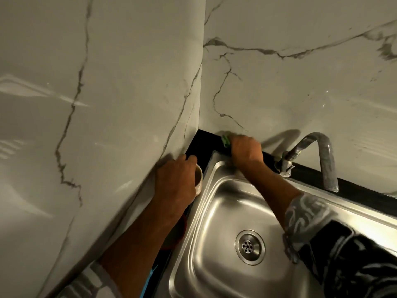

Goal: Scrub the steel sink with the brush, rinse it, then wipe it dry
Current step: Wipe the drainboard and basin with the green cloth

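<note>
The steel sink (217,214) fills the lower middle, with a round drain (249,246) in its basin. My right hand (246,149) is at the sink's far left corner, on the black counter strip, curled round a small green thing (225,141) that sticks out past the fingers; most of it is hidden. My left hand (175,179) grips a pale round cup (199,179) standing on the counter just left of the sink rim, close to the wall.
A curved steel tap (322,155) rises from the black counter (354,188) behind the sink. Marble walls (300,82) meet in a corner right behind both hands. Something red (182,231) lies under my left forearm on the counter.
</note>
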